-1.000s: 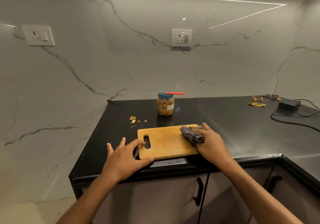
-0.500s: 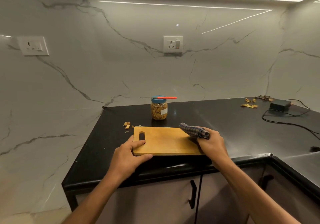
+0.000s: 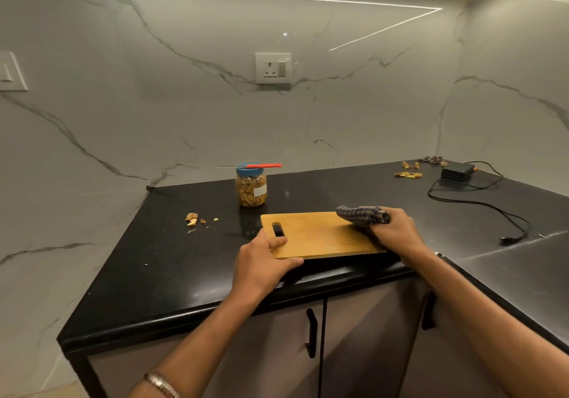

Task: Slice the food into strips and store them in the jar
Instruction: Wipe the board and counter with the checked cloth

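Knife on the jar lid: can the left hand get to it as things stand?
Probably yes. The left hand holds the cutting board edge; bare counter lies between it and the jar, and the knife lies exposed on top.

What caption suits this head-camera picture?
Left hand steadies the cutting board; right hand holds a checked cloth on it.

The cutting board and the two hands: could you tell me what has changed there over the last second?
The left hand, flat by the board's corner a second ago, has closed onto the handle end of the cutting board, thumb at the near edge. The right hand, gripping the checked cloth, has drawn it toward the board's far right corner. The jar, the knife across its lid and the scraps stayed put.
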